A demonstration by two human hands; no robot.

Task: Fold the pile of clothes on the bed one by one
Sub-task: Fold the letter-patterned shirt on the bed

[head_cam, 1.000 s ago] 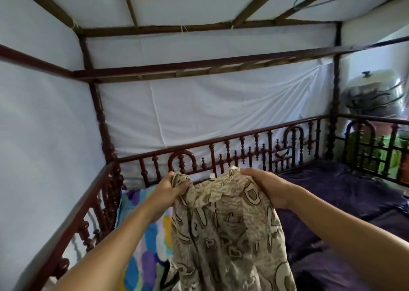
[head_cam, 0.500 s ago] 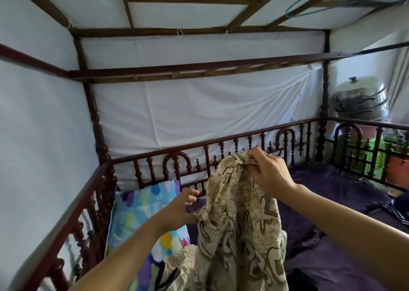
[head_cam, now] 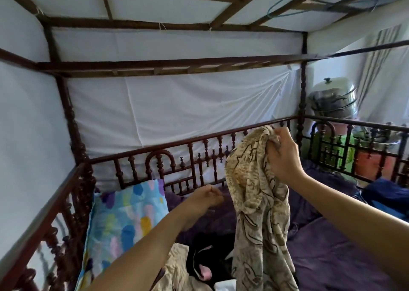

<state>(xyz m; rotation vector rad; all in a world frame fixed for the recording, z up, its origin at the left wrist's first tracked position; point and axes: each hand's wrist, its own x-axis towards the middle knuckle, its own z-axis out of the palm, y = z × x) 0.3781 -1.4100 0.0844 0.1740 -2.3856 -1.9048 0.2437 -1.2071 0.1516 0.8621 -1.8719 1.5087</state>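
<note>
A beige patterned garment (head_cam: 259, 206) hangs down in front of me over the bed. My right hand (head_cam: 283, 158) grips its bunched top edge, held up at rail height. My left hand (head_cam: 204, 199) is lower and to the left of the cloth, apart from it, with fingers curled and nothing in them. Below, at the frame's bottom, lies the pile of clothes (head_cam: 199, 266): a beige piece and a black one with pink marks.
The bed has a purple sheet (head_cam: 327, 253) and a dark wooden railing (head_cam: 177, 155) round it, with white netting behind. A colourful pillow (head_cam: 124, 220) leans at the left. Steel pots (head_cam: 332, 100) stand beyond the right rail. A dark blue cloth (head_cam: 387, 197) lies far right.
My left hand let go of the garment and dropped down to the left. My right hand gathered the top edge and raised it to the right; the cloth now hangs from one hand.
</note>
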